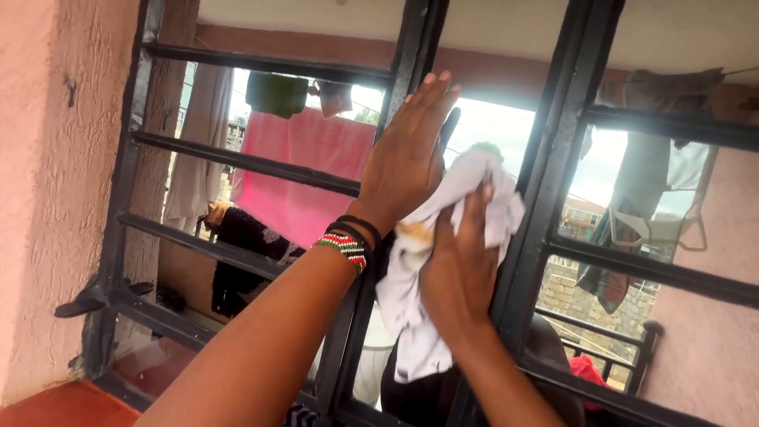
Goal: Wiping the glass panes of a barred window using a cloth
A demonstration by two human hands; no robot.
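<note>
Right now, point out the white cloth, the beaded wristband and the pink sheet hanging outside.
white cloth (411, 304): head view, on its lower hanging folds.
beaded wristband (345, 249): head view, on the coloured beads at the left wrist.
pink sheet (304, 170): head view, on its middle, behind the window bars.

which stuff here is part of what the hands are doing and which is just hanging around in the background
In use:
- white cloth, pressed to the pane by the right hand
- black window frame, with the left hand flat against it

Just about:
- pink sheet on the line outside
- green garment above it
- grey clothes hanging at right
- beaded bracelets on the left wrist
</note>
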